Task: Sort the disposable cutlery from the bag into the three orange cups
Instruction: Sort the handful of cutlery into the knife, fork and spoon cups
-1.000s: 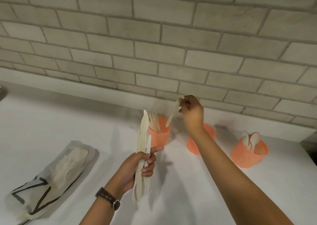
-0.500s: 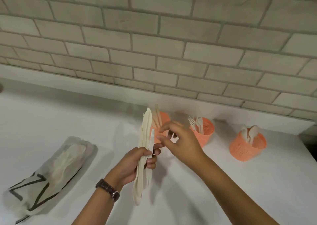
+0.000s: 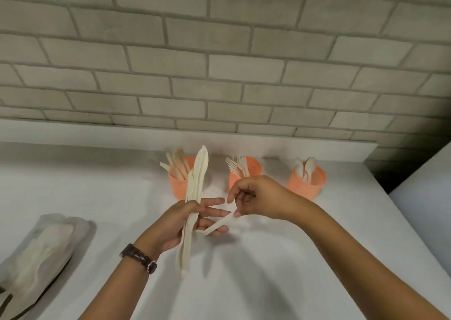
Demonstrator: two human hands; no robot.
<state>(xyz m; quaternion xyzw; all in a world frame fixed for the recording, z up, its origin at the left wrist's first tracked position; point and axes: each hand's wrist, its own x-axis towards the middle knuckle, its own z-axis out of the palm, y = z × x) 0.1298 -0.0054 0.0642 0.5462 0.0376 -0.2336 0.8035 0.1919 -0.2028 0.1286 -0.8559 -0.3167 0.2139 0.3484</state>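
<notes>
My left hand (image 3: 181, 224) grips an upright bundle of cream cutlery (image 3: 195, 197) in front of the cups. My right hand (image 3: 258, 199) pinches one end of a single cream piece (image 3: 218, 224) that slants out from the bundle across my left fingers. Three orange cups stand in a row by the wall: the left cup (image 3: 179, 185) holds knives, the middle cup (image 3: 253, 167) holds forks, the right cup (image 3: 307, 185) holds spoons. The translucent bag (image 3: 44, 249) with more cutlery lies at the left on the counter.
The white counter (image 3: 268, 271) runs to a low white ledge under a grey brick wall (image 3: 219, 63). A second white surface edge (image 3: 424, 192) rises at the far right. A dark watch sits on my left wrist.
My right hand came back from the left cup, where it had dropped a piece, to the bundle and now pinches a single piece pulled sideways. The camera moved closer.
</notes>
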